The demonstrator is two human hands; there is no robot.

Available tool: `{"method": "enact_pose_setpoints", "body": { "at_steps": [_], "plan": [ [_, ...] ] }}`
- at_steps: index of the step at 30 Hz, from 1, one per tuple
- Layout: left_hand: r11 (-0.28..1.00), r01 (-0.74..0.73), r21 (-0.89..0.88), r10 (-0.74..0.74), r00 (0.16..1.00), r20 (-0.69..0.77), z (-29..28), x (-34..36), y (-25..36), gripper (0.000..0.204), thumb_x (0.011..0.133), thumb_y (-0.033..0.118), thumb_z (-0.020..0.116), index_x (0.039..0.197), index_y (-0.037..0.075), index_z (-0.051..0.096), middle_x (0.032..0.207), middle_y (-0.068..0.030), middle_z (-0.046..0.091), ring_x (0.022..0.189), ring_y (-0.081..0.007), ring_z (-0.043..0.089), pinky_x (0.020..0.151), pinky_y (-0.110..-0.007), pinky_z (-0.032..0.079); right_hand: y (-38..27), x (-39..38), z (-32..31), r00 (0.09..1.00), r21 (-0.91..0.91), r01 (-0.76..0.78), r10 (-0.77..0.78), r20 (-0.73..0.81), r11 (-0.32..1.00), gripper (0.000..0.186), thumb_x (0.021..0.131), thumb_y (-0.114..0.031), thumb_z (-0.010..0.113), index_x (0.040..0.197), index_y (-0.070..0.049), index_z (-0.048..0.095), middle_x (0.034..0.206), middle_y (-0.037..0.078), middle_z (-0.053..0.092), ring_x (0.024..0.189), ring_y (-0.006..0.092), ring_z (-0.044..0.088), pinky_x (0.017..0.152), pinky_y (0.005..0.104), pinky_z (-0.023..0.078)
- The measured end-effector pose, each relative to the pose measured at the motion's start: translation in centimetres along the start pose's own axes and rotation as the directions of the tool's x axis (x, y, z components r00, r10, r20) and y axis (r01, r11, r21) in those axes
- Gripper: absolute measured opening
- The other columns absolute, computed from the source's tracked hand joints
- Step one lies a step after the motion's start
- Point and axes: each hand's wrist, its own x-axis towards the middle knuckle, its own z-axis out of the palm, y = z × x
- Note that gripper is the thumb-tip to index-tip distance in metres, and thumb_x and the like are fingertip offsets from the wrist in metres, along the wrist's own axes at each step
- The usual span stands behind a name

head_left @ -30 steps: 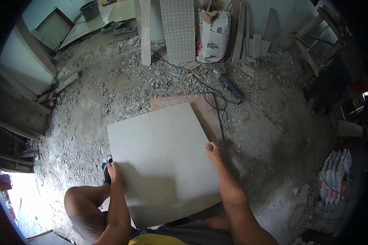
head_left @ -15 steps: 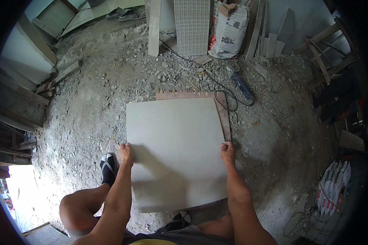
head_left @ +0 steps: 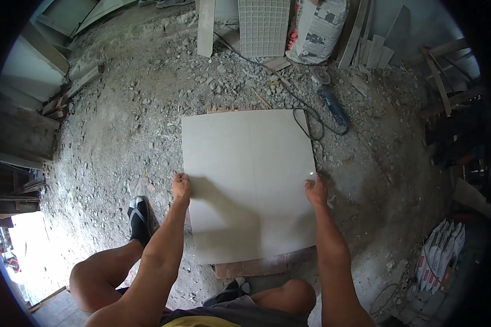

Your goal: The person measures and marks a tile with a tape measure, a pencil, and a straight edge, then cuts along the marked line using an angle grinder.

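Since the earlier frames, the large square pale-grey ceramic tile [head_left: 249, 182] has turned from a skewed angle to lie nearly square-on, flat atop a reddish-brown board [head_left: 256, 267] on the rubble-strewn concrete floor [head_left: 125, 125]. Left hand [head_left: 181, 186] grips the tile's left edge; right hand [head_left: 316, 190] grips its right edge. Both hands are well apart, each closed on the tile. A blue angle grinder [head_left: 334, 108] with a black looped cable [head_left: 311, 122] lies just beyond the far right corner. A grey-white printed sack [head_left: 317, 30] leans at the far side.
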Motion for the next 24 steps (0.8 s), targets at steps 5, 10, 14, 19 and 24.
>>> {"method": "enact_pose_setpoints", "body": {
  "at_steps": [5, 10, 14, 19, 24],
  "plan": [
    [0.982, -0.095, 0.16, 0.083, 0.993, 0.079, -4.5, 0.2, 0.9, 0.034, 0.094, 0.026, 0.051, 0.118, 0.005, 0.062, 0.102, -0.0209, 0.068, 0.094, -0.0354, 0.066, 0.083, -0.043, 0.051, -2.3, 0.2, 0.4, 1.0, 0.0, 0.026, -0.026, 0.014, 1.0, 0.072, 0.086, -0.032, 0.065, 0.145, -0.001, 0.04, 0.141, 0.028, 0.045, 0.13, 0.0433, 0.045, 0.109, 0.0484, 0.037],
    [0.728, -0.686, 0.017, 0.676, 0.721, 0.151, -3.2, -12.8, 16.4, 0.033, 0.086, -0.001, 0.054, 0.118, 0.007, 0.061, 0.109, -0.0151, 0.065, 0.089, -0.0303, 0.065, 0.08, -0.041, 0.052, 0.0, 0.5, -3.8, 0.969, -0.133, -0.108, 0.134, 0.207, 0.985, 0.073, 0.087, -0.034, 0.061, 0.147, 0.0, 0.037, 0.148, 0.024, 0.04, 0.134, 0.0413, 0.041, 0.112, 0.0468, 0.035],
    [0.229, -0.877, -0.423, 0.945, 0.096, 0.312, -8.0, -25.5, 30.4, 0.035, 0.08, -0.003, 0.052, 0.112, 0.008, 0.062, 0.101, -0.0081, 0.065, 0.082, -0.0217, 0.063, 0.076, -0.035, 0.052, -3.6, 0.3, -4.9, 0.962, -0.176, -0.136, 0.172, 0.214, 0.975, 0.067, 0.089, -0.033, 0.059, 0.145, -0.003, 0.041, 0.145, 0.023, 0.044, 0.131, 0.0402, 0.046, 0.11, 0.0477, 0.037],
    [-0.339, -0.776, -0.531, 0.921, -0.388, -0.021, -10.6, -35.8, 37.0, 0.03, 0.089, 0.028, 0.063, 0.118, 0.017, 0.061, 0.112, -0.006, 0.065, 0.09, -0.0239, 0.065, 0.081, -0.042, 0.052, -6.1, -1.9, -4.7, 0.999, -0.06, 0.036, -0.038, -0.026, 0.998, 0.053, 0.089, -0.033, 0.059, 0.135, -0.005, 0.055, 0.133, 0.022, 0.055, 0.127, 0.038, 0.05, 0.106, 0.0483, 0.041],
    [-0.496, -0.76, -0.419, 0.862, -0.487, -0.138, -14.3, -37.0, 41.2, 0.031, 0.09, 0.026, 0.067, 0.12, 0.02, 0.062, 0.109, -0.0069, 0.063, 0.085, -0.0241, 0.062, 0.082, -0.046, 0.052, -6.6, -4.0, -5.4, 0.993, -0.048, 0.098, -0.095, 0.07, 0.994, 0.048, 0.089, -0.035, 0.059, 0.128, -0.006, 0.06, 0.124, 0.019, 0.061, 0.12, 0.0376, 0.055, 0.1, 0.0488, 0.045]
  ]
}}
